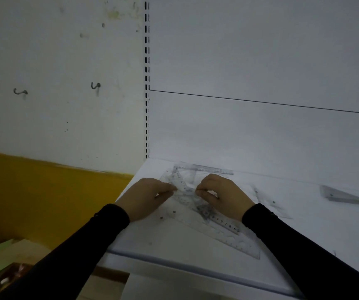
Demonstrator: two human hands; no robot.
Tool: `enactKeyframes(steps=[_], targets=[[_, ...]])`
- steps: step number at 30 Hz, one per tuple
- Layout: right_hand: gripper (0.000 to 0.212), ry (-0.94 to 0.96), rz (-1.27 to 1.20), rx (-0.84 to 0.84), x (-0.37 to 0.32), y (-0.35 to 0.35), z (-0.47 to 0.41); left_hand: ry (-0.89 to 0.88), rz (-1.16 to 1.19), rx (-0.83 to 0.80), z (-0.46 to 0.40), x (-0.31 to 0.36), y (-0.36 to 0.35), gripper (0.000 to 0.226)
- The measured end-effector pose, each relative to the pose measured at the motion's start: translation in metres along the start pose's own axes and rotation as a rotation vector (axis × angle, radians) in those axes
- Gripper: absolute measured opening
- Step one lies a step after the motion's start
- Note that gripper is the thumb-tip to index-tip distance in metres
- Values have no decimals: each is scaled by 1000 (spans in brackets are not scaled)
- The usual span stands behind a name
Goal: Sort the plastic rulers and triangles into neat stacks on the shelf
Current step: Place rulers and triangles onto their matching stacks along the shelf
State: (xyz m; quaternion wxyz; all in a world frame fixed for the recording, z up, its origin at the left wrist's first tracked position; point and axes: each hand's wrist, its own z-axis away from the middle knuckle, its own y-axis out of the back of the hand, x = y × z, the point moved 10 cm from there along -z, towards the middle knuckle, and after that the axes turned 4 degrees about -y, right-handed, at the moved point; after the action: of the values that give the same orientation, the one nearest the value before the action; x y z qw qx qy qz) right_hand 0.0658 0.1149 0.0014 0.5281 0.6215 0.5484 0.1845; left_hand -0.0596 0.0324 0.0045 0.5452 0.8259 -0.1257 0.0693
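Left hand (150, 197) and right hand (219, 194): fingers curled, each pinching piece in loose pile of clear plastic rulers and triangles (206, 211) on white shelf (174, 241). Separate clear triangle stack (345, 195) lies well apart, right.

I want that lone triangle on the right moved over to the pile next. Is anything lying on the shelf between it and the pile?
Nothing visible does. The lone triangle lies flat and apart, with bare shelf between it and the pile. Both the left hand and right hand are at the pile.
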Motion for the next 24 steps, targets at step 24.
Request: enactKeyframes(steps=[24], targets=[[56,-404,24,180,89,49,46,137,-173,-137,-64,-23,-52,51]])
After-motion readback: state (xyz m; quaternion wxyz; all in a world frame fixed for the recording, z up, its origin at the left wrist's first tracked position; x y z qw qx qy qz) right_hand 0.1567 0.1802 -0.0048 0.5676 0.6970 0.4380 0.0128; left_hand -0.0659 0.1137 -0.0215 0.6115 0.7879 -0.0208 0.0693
